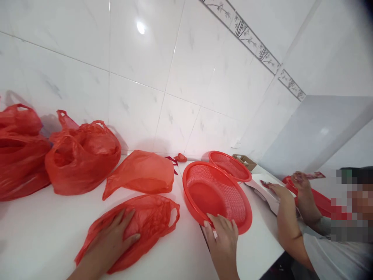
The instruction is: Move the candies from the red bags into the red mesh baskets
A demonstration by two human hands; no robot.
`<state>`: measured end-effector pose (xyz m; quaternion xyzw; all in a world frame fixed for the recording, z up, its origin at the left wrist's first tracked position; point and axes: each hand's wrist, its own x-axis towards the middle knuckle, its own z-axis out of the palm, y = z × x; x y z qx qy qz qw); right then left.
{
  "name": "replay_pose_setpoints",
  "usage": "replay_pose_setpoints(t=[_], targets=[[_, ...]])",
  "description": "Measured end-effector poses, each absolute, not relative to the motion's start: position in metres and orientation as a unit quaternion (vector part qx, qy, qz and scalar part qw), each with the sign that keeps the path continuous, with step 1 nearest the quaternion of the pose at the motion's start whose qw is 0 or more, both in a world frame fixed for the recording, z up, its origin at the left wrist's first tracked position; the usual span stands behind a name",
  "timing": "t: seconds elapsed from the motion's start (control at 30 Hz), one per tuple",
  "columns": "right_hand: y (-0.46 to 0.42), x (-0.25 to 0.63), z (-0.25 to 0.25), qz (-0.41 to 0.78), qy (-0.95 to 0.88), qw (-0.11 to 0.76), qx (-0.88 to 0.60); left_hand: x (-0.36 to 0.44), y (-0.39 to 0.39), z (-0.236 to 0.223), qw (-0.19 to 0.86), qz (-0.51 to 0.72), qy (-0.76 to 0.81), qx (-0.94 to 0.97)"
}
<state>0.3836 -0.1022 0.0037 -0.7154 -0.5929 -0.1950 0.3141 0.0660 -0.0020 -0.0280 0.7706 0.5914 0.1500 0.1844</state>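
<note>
My left hand [116, 237] lies on a red plastic bag [154, 214] on the white table. Its fingers are spread and it presses the bag from above. My right hand [223, 237] is at the near rim of a red colander [204, 194], thumb and fingers closed over the edge. The colander is tilted towards me, and no contents show inside it. Just behind the bag under my left hand lies another flattened red plastic bag [142, 171].
Filled red bags [84, 159] [20, 155] stand at left by the tiled wall. Behind my colander is a second red colander [230, 165], near a small cardboard box [244, 161]. At right, a co-worker's hands [279, 190] hold small packets over a white scale [265, 190].
</note>
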Motion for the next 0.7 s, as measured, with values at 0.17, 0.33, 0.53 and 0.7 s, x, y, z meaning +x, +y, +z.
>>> replay_pose_setpoints(t=[0.17,0.33,0.53,0.7], targets=[[-0.108,0.390,0.011,-0.197,-0.602,0.296,-0.715,0.065,-0.004,-0.020,0.182,0.143,0.618,0.752],[-0.136,0.424,0.019,-0.241,-0.624,0.261,-0.696,0.060,-0.005,-0.020,0.187,0.144,0.608,0.758],[-0.183,0.485,0.023,-0.232,-0.651,0.190,-0.697,0.059,0.002,-0.033,0.182,0.133,0.610,0.760],[-0.183,0.502,0.049,-0.231,-0.628,0.191,-0.718,0.062,0.004,-0.032,0.170,0.121,0.608,0.766]])
